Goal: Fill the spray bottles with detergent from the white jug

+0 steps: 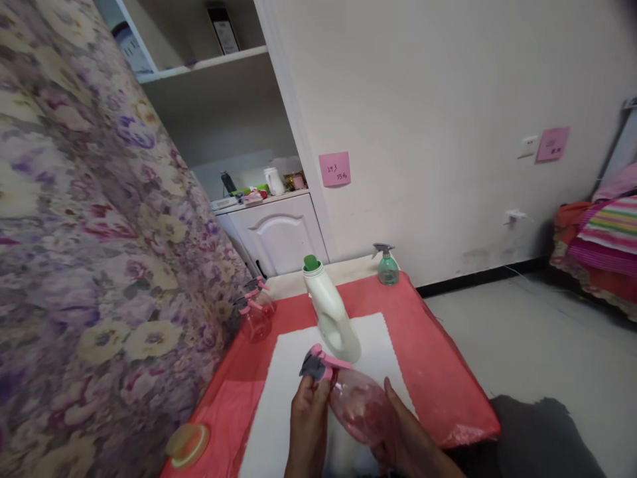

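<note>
Over the white cloth on the red table, both hands hold a pink spray bottle tipped sideways. The left hand has its fingers closed on the bottle's spray top, and the right hand wraps round its belly. If that top comes loose, water may spill, I think, and a bump could knock over the white jug just behind. I count four spray bottles: this one, two pink ones and one green one — plus one jug and one round lid.

Both are bare hands, the left grip and the right grip, with bare wrists and forearms showing. The dark grey cloth beside them may be a trouser leg.
</note>
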`<action>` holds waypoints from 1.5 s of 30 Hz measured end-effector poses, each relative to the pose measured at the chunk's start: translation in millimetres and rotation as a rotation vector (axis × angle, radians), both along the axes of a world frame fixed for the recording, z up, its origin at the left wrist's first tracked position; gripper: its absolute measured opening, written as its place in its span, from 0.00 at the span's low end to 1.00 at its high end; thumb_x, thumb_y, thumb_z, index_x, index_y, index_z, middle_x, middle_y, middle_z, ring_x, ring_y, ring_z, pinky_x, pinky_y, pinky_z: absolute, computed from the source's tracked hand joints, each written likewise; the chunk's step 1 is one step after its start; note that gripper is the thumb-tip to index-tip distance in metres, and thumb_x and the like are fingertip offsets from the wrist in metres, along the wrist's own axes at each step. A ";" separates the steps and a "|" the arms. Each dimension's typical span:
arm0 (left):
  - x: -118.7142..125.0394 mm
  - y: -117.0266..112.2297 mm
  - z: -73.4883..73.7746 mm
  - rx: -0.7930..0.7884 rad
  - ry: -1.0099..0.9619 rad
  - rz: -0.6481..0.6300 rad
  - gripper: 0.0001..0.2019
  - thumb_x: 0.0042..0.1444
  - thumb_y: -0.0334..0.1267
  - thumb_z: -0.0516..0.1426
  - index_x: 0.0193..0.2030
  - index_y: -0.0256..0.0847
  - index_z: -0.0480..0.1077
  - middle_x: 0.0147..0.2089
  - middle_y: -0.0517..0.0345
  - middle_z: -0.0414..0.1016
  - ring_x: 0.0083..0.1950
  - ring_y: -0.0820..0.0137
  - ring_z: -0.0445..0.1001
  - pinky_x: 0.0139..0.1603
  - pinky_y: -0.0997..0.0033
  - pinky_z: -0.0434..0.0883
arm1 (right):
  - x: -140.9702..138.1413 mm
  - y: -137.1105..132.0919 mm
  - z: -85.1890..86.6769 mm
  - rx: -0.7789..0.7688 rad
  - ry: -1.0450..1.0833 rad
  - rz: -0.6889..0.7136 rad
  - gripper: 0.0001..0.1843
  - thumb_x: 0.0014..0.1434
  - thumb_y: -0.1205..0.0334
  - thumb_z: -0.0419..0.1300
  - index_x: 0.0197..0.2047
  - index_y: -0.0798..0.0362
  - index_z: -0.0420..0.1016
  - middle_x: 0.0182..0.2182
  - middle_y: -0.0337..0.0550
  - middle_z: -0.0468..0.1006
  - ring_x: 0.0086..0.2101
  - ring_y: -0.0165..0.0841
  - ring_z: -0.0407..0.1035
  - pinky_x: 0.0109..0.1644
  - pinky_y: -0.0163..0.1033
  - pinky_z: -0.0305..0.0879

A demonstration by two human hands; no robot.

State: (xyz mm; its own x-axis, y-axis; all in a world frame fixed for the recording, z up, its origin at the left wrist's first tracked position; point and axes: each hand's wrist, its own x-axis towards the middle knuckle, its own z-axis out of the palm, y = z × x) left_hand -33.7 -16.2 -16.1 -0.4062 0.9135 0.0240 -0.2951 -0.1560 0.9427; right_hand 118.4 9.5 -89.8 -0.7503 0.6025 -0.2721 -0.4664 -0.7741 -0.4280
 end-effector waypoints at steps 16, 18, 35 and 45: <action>0.0 -3.5 0.2 -0.043 0.195 -0.061 0.22 0.50 0.51 0.65 0.45 0.36 0.77 0.41 0.48 0.82 0.44 0.57 0.78 0.48 0.61 0.71 | -1.1 5.3 -11.8 0.024 0.038 0.027 0.45 0.60 0.27 0.43 0.48 0.62 0.77 0.22 0.45 0.80 0.11 0.25 0.64 0.16 0.33 0.69; -0.4 -2.8 -0.3 -0.055 0.188 -0.002 0.22 0.50 0.52 0.65 0.45 0.37 0.77 0.39 0.49 0.82 0.42 0.59 0.78 0.47 0.63 0.72 | -0.6 5.0 -14.3 0.049 0.092 -0.041 0.39 0.60 0.30 0.48 0.52 0.57 0.75 0.23 0.41 0.80 0.13 0.26 0.66 0.19 0.35 0.72; 11.8 -5.0 12.1 -0.096 0.327 0.045 0.19 0.44 0.53 0.67 0.34 0.39 0.78 0.27 0.57 0.78 0.34 0.61 0.76 0.40 0.66 0.72 | -4.2 9.7 -13.2 0.013 0.109 0.041 0.48 0.56 0.24 0.43 0.45 0.63 0.77 0.23 0.46 0.80 0.15 0.28 0.68 0.22 0.36 0.71; 5.5 -1.6 -2.6 -0.084 0.439 -0.023 0.16 0.49 0.52 0.65 0.30 0.40 0.74 0.28 0.59 0.75 0.33 0.65 0.73 0.36 0.70 0.71 | 2.9 10.4 -16.9 0.056 0.048 -0.078 0.31 0.58 0.39 0.56 0.48 0.60 0.76 0.24 0.41 0.78 0.16 0.26 0.65 0.17 0.30 0.59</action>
State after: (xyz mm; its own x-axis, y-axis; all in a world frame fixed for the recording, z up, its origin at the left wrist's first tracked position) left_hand -28.2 -17.8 -18.8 -0.3533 0.9284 0.1154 0.1338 -0.0719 0.9884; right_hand 121.3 19.9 -106.8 -0.7119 0.6727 -0.2016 -0.5450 -0.7103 -0.4455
